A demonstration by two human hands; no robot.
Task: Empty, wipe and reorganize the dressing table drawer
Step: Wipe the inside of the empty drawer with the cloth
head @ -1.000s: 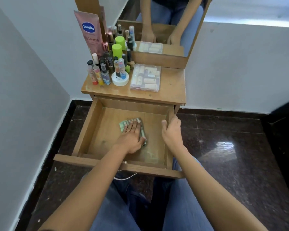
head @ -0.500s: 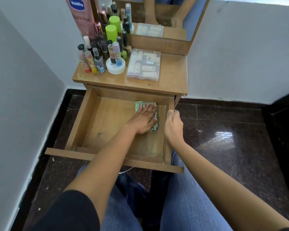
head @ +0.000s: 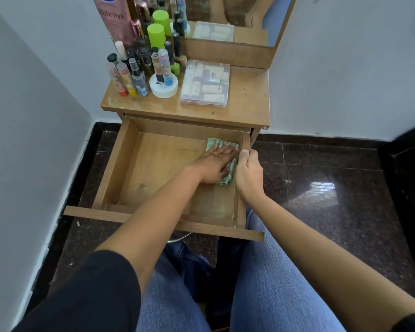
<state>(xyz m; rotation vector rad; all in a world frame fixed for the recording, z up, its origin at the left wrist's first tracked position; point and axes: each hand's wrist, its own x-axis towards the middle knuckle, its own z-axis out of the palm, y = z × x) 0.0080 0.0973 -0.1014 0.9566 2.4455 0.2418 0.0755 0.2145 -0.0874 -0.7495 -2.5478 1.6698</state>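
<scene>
Pressing palm-down on a green striped cloth (head: 211,143), the left hand (head: 213,164) lies w/ fingers straight and together in the far right corner of the drawer (head: 113,168), fingertips near the right side wall. The right hand (head: 248,173) is curled over the top edge of that same wall, gripping it. The drawer is pulled well out over the person's knees, and only the cloth and hand show on its wood floor, so emptying looks done and wiping is prob. the step in hand. The cloth looks soft, light and limp. It'll likely bunch under a sideways push, so it wants flat, even pressure. To lift it, pinch the loose end poking out below the palm. The drawer looks like stiff board w/ thin walls and may rock or slide back under pressure, hence a steadying grip on the side wall or the wide front panel. On the dressing table (head: 247,97) stand the bottles (head: 139,68), crowded at the left. They are tall, narrow and prob. easy to tip, so take each low round the body. The clear plastic box (head: 205,85) beside them looks rigid, light and maybe slick, so hold it by both long sides.
</scene>
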